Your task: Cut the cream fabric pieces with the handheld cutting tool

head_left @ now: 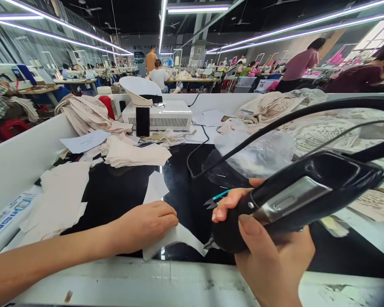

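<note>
My right hand (pixel 269 251) grips a black hand-held tool (pixel 301 196) with a metal trigger plate and a black cord (pixel 243 145) running off it; the tool's tip points down at a small pale fabric piece (pixel 179 238). My left hand (pixel 147 224) lies closed on that fabric piece, pressing it on the black glossy worktop (pixel 185 192). A pair of small teal-handled snips (pixel 216 199) lies on the worktop just behind my right hand's fingers.
A stack of beige fabric pieces (pixel 134 153) and loose cut pieces (pixel 64 192) lie left. A white machine box (pixel 161 115) with a black phone (pixel 143 121) stands behind. Lace fabric (pixel 333 132) and clear plastic (pixel 259 153) fill the right. People work at far tables.
</note>
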{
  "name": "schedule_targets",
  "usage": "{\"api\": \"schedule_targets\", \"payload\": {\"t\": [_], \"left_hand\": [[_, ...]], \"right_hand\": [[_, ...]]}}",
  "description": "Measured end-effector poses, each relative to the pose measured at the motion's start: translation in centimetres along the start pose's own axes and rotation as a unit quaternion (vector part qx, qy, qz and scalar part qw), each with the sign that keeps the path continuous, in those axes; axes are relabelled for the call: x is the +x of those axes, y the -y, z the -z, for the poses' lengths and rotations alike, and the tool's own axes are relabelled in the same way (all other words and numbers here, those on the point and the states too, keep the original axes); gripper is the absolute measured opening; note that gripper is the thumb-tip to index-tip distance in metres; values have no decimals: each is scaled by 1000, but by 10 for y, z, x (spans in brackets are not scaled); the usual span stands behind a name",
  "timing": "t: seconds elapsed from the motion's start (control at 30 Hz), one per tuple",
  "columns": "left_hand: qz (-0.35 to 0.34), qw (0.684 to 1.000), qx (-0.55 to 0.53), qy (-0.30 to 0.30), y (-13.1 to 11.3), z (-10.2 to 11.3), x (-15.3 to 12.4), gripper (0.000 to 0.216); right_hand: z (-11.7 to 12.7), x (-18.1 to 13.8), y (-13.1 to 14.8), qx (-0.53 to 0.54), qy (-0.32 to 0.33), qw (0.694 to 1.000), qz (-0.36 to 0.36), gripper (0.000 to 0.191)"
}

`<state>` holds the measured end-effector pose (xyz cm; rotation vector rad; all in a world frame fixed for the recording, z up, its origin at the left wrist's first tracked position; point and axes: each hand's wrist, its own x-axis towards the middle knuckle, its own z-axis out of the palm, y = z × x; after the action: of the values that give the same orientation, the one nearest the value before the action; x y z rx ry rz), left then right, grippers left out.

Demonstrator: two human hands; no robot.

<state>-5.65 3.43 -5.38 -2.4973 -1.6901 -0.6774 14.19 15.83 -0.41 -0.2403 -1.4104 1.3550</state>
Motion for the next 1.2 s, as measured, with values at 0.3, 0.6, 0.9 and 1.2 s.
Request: {"api": "schedule_targets", "payload": {"t": [0.3,0.6,0.9,1.2], "left_hand": [[17,998,34,41,1,-6,-11,18],[-9,1000,22,6,-15,-2,0,36],[64,993,-13,102,-24,-13,5,23],[25,994,50,93,-32,-8,6,25]], "right_hand": [[-2,0,3,-18,-16,1000,9,40],[-9,0,7,-32,-47,998,8,44],[-6,-3,7,-31,-48,998,6,44],[0,-7,9,-48,-37,998,2,43]]}}
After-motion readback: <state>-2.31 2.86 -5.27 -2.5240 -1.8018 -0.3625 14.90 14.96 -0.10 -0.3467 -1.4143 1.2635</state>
